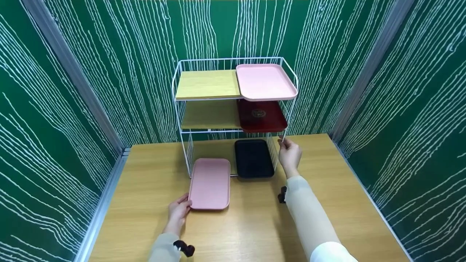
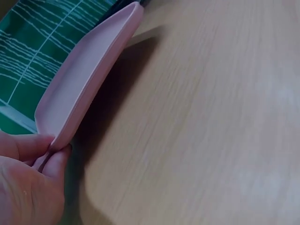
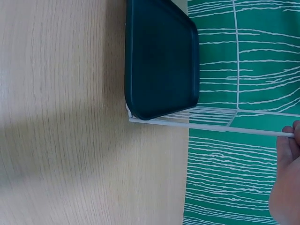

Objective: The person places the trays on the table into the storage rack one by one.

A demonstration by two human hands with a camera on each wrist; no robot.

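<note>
My left hand [image 1: 178, 210] pinches the near left corner of a pink tray [image 1: 210, 183] between thumb and fingers. In the left wrist view that pink tray [image 2: 77, 77] is tilted, with a shadow on the table beneath it. Its far end overlaps the bottom level of a white wire rack [image 1: 185, 153]. My right hand [image 1: 290, 154] grips the rack's front right upright [image 3: 225, 127]. Just left of this hand, a black tray [image 1: 254, 159] sits on the bottom shelf, its front edge at the rack's front.
On the top shelf's right half lies another pink tray [image 1: 267, 82], and a dark red tray [image 1: 262, 116] is below it. Wooden boards [image 1: 208, 84] form the shelves. The rack stands at the back of a wooden table [image 1: 247, 225], before green walls [image 1: 320, 65] with white streaks.
</note>
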